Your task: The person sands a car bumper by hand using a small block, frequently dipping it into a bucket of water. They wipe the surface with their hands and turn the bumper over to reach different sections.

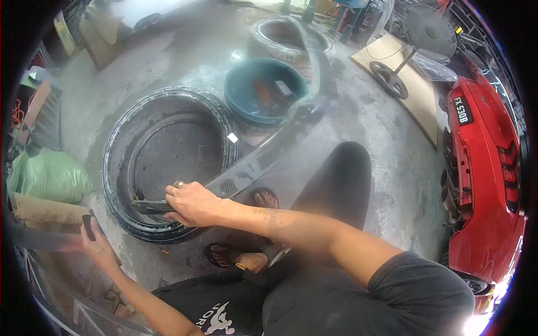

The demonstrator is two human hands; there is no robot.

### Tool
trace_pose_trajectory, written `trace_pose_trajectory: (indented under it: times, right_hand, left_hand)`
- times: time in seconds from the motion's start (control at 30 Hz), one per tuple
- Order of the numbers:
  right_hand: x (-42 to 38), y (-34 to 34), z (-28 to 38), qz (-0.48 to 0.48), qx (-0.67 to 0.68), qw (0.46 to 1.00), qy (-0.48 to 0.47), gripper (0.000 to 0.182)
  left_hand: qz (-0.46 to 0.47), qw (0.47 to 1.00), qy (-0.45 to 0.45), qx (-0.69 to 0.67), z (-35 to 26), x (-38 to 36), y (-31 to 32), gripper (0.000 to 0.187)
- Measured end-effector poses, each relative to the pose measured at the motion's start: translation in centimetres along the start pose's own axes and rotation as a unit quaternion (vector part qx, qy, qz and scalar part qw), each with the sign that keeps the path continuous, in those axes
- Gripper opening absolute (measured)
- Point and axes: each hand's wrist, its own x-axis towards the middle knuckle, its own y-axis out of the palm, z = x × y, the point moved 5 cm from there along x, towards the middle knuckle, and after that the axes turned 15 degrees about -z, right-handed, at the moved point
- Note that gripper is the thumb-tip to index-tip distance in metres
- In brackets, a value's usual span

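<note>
Clamped with the right hand (193, 205), fingers curled and thumb beneath, on the near end of the long grey panel (252, 165). Closed with the left hand (98, 245) around a dark slim piece (88, 225), too blurred to identify. Outward from the right hand, over the rim of the near tyre (116, 196), then past 1 teal basin (227, 98) of murky water, toward 1 farther tyre (263, 47), runs that panel's curve. Well apart, at far right: 1 red bumper (482, 224), plate FX 530B.
</note>
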Motion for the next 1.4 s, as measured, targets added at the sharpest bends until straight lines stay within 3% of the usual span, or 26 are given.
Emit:
trace_pose_trajectory:
  times: [0.07,0.13,0.17,0.27,0.37,0.4,0.43,0.47,0.5,0.57,0.6,0.63,0.67,0.7,0.73,0.77,0.8,0.87,0.9,0.93,1.03,1.17,1.3,1.4]
  right_hand:
    - [0.0,1.6,-0.5,0.011,0.011,1.0,-0.003,0.048]
    - [-0.5,1.4,-1.2,0.063,0.063,0.995,0.038,0.055]
    - [-1.0,1.0,-2.0,0.112,0.109,0.985,0.078,0.062]
    - [-1.6,-5.9,-4.3,0.105,0.093,0.985,0.101,0.079]
    - [-0.8,-17.4,-9.1,-0.003,-0.017,0.978,0.209,0.065]
    - [-0.9,-21.6,-11.1,-0.096,-0.128,0.978,0.131,0.059]
    - [-1.2,-25.9,-14.0,-0.136,-0.123,0.966,0.18,0.056]
    - [-1.8,-30.2,-15.8,-0.205,-0.181,0.942,0.194,0.053]
    - [-3.1,-34.0,-19.2,-0.232,-0.264,0.921,0.166,0.063]
    - [-7.9,-40.0,-28.6,-0.291,-0.327,0.849,0.296,0.08]
    - [-9.3,-41.4,-30.8,-0.294,-0.324,0.849,0.298,0.08]
    - [-11.5,-42.3,-33.9,-0.333,-0.203,0.803,0.45,0.089]
    - [-13.9,-42.1,-36.7,-0.357,-0.073,0.726,0.583,0.098]
    - [-15.2,-41.9,-39.3,-0.359,-0.066,0.727,0.582,0.098]
    - [-17.2,-40.9,-42.4,-0.396,0.012,0.657,0.641,0.1]
    - [-18.5,-39.9,-44.7,-0.425,0.091,0.578,0.691,0.102]
    - [-18.6,-39.9,-45.9,-0.423,0.098,0.58,0.689,0.102]
    - [-17.9,-37.6,-47.8,-0.33,0.275,0.618,0.658,0.112]
    - [-17.9,-36.7,-49.0,-0.374,0.326,0.613,0.615,0.077]
    - [-17.7,-36.0,-49.0,-0.368,0.334,0.612,0.615,0.077]
    - [-17.4,-34.5,-50.4,-0.402,0.45,0.58,0.547,0.045]
    - [-19.6,-34.1,-53.6,-0.398,0.481,0.573,0.531,0.033]
    - [-19.1,-34.4,-51.0,-0.41,0.48,0.607,0.482,0.032]
    - [-20.3,-33.4,-45.5,-0.446,0.459,0.585,0.498,0.035]
  left_hand:
    - [-0.003,0.999,-0.033,0.002,1.4,-0.4,0.2,0.064]
    - [-0.082,0.981,0.147,0.099,1.2,-0.7,0.2,0.06]
    - [-0.027,0.993,0.091,0.076,1.5,-0.7,0.3,0.058]
    - [-0.004,0.998,0.056,0.032,0.9,-1.3,0.3,0.059]
    - [0.021,0.998,0.046,0.041,0.5,-1.6,0.0,0.057]
    - [0.02,0.998,0.045,0.043,1.1,-1.6,0.1,0.057]
    - [0.004,0.995,0.07,0.069,1.9,-1.7,0.3,0.056]
    - [-0.004,0.993,0.085,0.082,1.7,-1.9,0.6,0.055]
    - [-0.013,0.99,0.099,0.096,1.5,-2.2,0.9,0.054]
    - [-0.019,0.999,0.026,0.021,0.0,-3.4,1.4,0.052]
    - [-0.021,0.999,0.03,0.024,0.0,-3.5,1.5,0.052]
    - [0.006,0.994,-0.081,-0.079,1.2,-3.7,1.9,0.049]
    - [0.032,0.965,-0.189,-0.18,2.4,-4.1,2.4,0.047]
    - [0.029,0.946,-0.233,-0.224,3.3,-4.7,2.2,0.043]
    - [0.023,0.947,-0.228,-0.224,3.8,-5.6,1.8,0.043]
    - [0.014,0.919,-0.28,-0.276,4.6,-7.1,1.6,0.042]
    - [0.005,0.886,-0.329,-0.327,5.1,-8.7,1.6,0.04]
    - [0.013,0.858,-0.367,-0.359,3.7,-13.4,1.9,0.036]
    - [-0.007,0.845,-0.399,-0.357,2.7,-15.7,2.3,0.035]
    - [-0.029,0.83,-0.431,-0.353,2.1,-17.7,2.7,0.035]
    - [-0.025,0.834,-0.423,-0.353,2.2,-21.0,5.2,0.041]
    - [-0.035,0.798,-0.449,-0.401,0.7,-21.4,8.3,0.048]
    - [-0.066,0.816,-0.455,-0.351,0.5,-19.3,9.2,0.046]
    - [-0.069,0.852,-0.411,-0.317,2.9,-17.4,7.8,0.045]
